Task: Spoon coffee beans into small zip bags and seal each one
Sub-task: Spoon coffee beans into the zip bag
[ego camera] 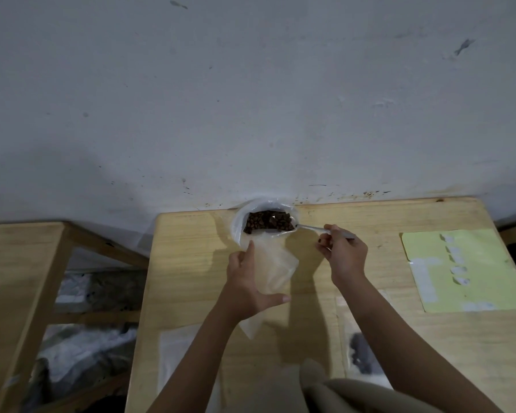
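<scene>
A large clear plastic bag of dark coffee beans (267,221) stands open at the table's far edge against the wall. My left hand (245,281) grips a small translucent zip bag (276,265) just in front of it, mouth toward the beans. My right hand (344,253) pinches the handle of a metal spoon (310,228), whose bowl reaches into the beans at the big bag's right rim.
The wooden table (191,263) carries a yellow-green sheet (465,269) at the right, a flat bag holding dark beans (362,353) near the front right, and an empty flat bag (176,353) at the front left. A second wooden frame (24,278) stands to the left.
</scene>
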The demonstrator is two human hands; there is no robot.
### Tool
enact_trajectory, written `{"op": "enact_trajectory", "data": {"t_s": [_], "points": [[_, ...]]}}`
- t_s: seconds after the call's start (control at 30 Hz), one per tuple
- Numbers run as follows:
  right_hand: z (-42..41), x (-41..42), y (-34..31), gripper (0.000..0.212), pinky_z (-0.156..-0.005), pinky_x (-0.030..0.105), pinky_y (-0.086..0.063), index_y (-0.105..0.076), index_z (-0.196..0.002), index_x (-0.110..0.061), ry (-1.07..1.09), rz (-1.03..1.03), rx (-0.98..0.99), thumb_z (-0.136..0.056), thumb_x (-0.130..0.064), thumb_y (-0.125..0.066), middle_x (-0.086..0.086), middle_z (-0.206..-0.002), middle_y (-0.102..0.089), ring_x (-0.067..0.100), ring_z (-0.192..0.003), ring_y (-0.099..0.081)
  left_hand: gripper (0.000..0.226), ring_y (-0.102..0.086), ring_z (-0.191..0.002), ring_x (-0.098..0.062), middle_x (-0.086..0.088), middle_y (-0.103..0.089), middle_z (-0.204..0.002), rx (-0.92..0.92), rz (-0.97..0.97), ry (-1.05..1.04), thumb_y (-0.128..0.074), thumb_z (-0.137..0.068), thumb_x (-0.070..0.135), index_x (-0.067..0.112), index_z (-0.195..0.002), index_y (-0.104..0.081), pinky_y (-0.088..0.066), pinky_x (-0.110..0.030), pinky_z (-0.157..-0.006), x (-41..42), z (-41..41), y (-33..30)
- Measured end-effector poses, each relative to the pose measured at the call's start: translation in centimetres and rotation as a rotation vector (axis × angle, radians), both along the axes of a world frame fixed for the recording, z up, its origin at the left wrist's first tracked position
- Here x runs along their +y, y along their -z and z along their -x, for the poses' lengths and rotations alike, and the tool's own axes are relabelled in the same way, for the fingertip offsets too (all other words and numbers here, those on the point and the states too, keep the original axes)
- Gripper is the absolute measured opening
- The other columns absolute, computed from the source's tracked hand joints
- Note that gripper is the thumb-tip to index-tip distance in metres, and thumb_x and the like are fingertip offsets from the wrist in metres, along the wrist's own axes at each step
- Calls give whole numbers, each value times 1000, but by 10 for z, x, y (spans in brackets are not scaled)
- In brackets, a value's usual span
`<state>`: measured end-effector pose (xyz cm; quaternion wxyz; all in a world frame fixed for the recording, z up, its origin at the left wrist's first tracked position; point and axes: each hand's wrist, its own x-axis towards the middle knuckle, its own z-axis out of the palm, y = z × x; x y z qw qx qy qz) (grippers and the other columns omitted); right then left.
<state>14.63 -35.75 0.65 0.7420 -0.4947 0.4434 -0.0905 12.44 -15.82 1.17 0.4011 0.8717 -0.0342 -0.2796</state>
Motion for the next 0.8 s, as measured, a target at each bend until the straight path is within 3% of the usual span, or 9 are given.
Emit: {"op": "enact_trajectory", "data": {"t_s": [0.13,0.27,0.57,0.8], "points": [[9,-7,-13,20,-58,26,-58,-66,-83,-3,-18,-13,-67,-95,-11,-52,6,-61,-54,12,-58,-56,130,-12,-134,-15,2,-9,-140,-45,-36,-5,-85,-60,46,22,-151,5,-19,-22,-104,1,5,2],[20,-11,-28,22,-60,27,-58,-67,-83,-3,-76,6,-117,-96,-11,-51,3,-58,-54,8,-53,-56,131,-12,-133,-19,2,-8,-141,-87,-100,9,-84,-60,49,24,-151,7,-23,-30,-108,2,5,2],[42,-6,-46,20,-62,30,-59,-69,-80,-11,-336,329,-211,-94,-9,-54,9,-64,-58,11,-58,-58,128,-13,-132,-16,3,-10,-141,-154,-61,-17,-84,-61,46,26,-151,5,-23,-24,-103,-2,6,4],[26,-8,-42,18,-66,34,-59,-68,-84,-13,-247,420,-234,-94,-10,-53,8,-67,-61,11,-57,-61,128,-18,-127,-15,3,-13,-138,-183,-48,-55,-84,-58,51,28,-151,2,-30,-32,-106,1,9,7]]}}
